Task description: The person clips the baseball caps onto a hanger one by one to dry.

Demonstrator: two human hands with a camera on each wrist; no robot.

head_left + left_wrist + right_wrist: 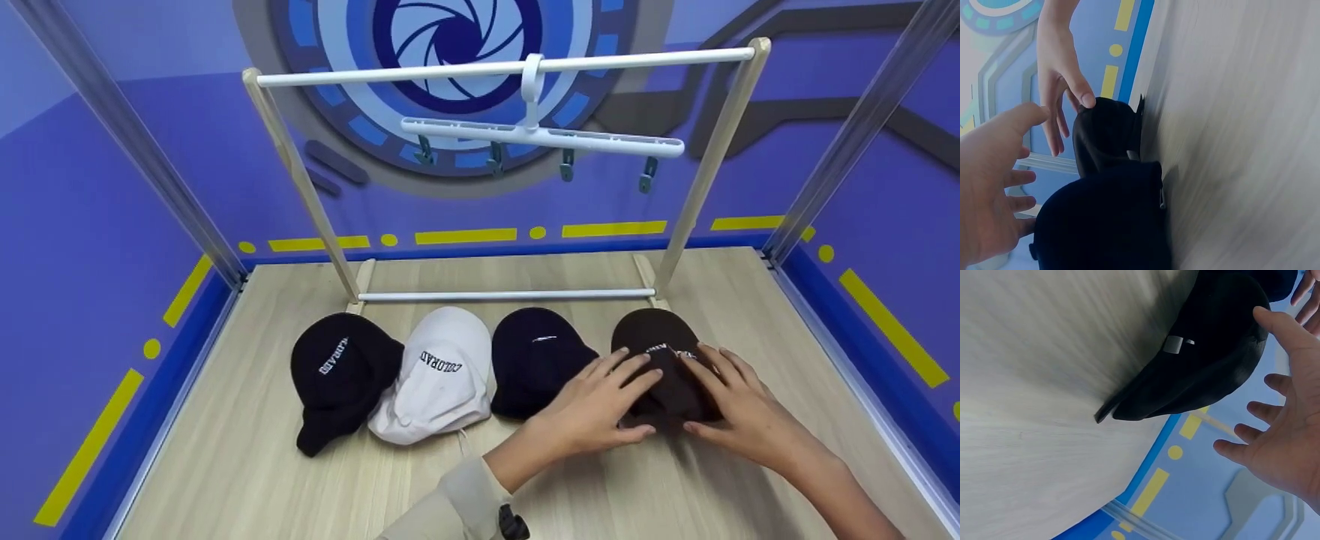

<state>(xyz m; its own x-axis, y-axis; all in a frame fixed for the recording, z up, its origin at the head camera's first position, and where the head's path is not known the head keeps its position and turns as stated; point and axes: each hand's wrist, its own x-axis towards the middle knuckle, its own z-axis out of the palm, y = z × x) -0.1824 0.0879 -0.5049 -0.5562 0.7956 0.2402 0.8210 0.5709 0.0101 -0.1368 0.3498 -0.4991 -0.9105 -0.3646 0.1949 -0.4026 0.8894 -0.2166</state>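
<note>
A dark brown baseball cap (652,327) with pale lettering lies at the right end of a row of caps. My left hand (596,403) hovers over its left side, fingers spread and loosely bent. On the other side, my right hand (742,409) is held the same way, its fingertips over the lettering. In the right wrist view, that cap (1213,365) shows a small metal buckle, and the right thumb appears to touch its edge. A navy cap (534,352) sits just left of the brown one, partly behind the left hand.
A white cap (450,337) and a black cap (341,367) lie farther left on the wooden table (247,450). Behind them stands a rack (720,135) with a white top bar. From it hangs a white hanger (607,141) with several grey clips.
</note>
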